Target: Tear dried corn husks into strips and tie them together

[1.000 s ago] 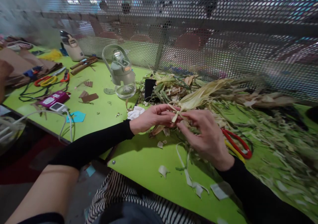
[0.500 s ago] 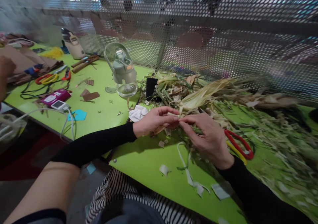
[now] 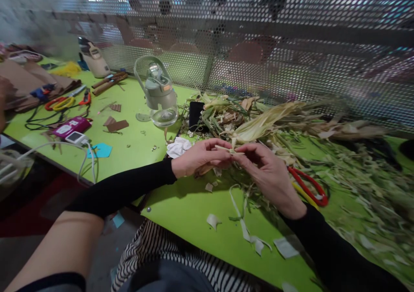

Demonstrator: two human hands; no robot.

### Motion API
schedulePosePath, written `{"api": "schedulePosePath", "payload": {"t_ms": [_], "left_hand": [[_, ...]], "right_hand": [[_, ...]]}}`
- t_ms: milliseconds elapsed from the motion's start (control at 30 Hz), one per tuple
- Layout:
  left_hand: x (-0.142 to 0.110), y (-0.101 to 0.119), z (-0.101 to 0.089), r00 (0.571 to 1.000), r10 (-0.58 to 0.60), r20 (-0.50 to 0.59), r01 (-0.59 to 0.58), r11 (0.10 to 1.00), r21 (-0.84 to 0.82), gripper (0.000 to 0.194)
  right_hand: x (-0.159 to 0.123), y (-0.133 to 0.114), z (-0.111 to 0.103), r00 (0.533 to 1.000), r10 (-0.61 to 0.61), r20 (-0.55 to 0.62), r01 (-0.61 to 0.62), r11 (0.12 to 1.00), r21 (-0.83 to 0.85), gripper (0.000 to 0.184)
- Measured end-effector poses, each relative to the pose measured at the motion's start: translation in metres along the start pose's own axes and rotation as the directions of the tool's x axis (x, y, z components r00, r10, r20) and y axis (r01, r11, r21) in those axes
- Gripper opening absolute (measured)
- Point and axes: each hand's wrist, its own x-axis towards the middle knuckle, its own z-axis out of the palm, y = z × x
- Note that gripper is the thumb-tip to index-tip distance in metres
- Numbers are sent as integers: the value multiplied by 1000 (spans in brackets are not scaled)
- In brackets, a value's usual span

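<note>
My left hand (image 3: pixel 204 155) and my right hand (image 3: pixel 270 171) meet above the front part of the green table (image 3: pixel 181 205), fingertips almost touching. Between them is a thin, pale strip of corn husk (image 3: pixel 233 151), pinched by both hands; its ends poke out past the fingertips. Just behind the fingers lies a larger pale corn husk (image 3: pixel 263 126) on a heap of dried leaves. Beside my right wrist rest scissors with red and yellow handles (image 3: pixel 308 187), partly covered by the hand. A crumpled white tissue (image 3: pixel 178 147) lies by my left wrist.
Husk scraps (image 3: pixel 359 184) spread over the right side. A black phone (image 3: pixel 196 116) leans in the heap, near a clear bottle with a green lid (image 3: pixel 159 91). Leftward are a purple power bank (image 3: pixel 71 128), a cable and orange-yellow scissors (image 3: pixel 63 103). A perforated metal screen (image 3: pixel 242 37) stands behind.
My right fingers have shifted slightly, and more of the pale strip shows between the hands. A person's hand at the far left has drawn back toward the edge.
</note>
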Motion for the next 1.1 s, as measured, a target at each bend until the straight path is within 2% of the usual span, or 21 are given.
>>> {"api": "schedulePosePath", "payload": {"t_ms": [133, 300, 367, 500, 600, 667, 733, 833, 933, 1100], "left_hand": [[2, 0, -3, 990, 142, 6, -141, 983, 119, 24], [-1, 1, -2, 985, 166, -56, -145, 952, 269, 19], [-3, 3, -2, 989, 126, -73, -108, 970, 219, 21], [-4, 9, -3, 1000, -2, -15, 3, 998, 56, 25], [-3, 10, -2, 1000, -5, -29, 5, 1000, 7, 22], [-2, 8, -2, 998, 14, -61, -14, 1000, -6, 20], [-1, 5, -1, 997, 15, -78, -16, 1000, -14, 20], [1, -2, 1, 998, -25, -59, 23, 999, -39, 20], [2, -7, 3, 999, -46, -27, 43, 996, -82, 19], [-1, -8, 7, 997, -55, -56, 49, 993, -109, 20]], "right_hand": [[0, -3, 0, 1000, 21, 9, -21, 999, 44, 27], [-1, -13, 0, 999, 41, 32, -45, 993, 110, 28], [1, -18, -5, 997, 70, -16, -68, 993, 101, 30], [4, -25, -22, 986, 137, -99, -131, 989, 70, 29], [4, -29, -29, 986, 125, -112, -124, 992, 21, 28], [2, -30, -27, 993, 105, -62, -107, 993, -40, 31], [0, -31, -21, 993, 108, 46, -104, 991, -81, 37], [-3, -30, -9, 971, 145, 191, -140, 989, -41, 45], [-5, -28, 0, 960, 166, 226, -176, 984, 26, 46], [-7, -30, 2, 945, 166, 281, -166, 986, -22, 37]]}}
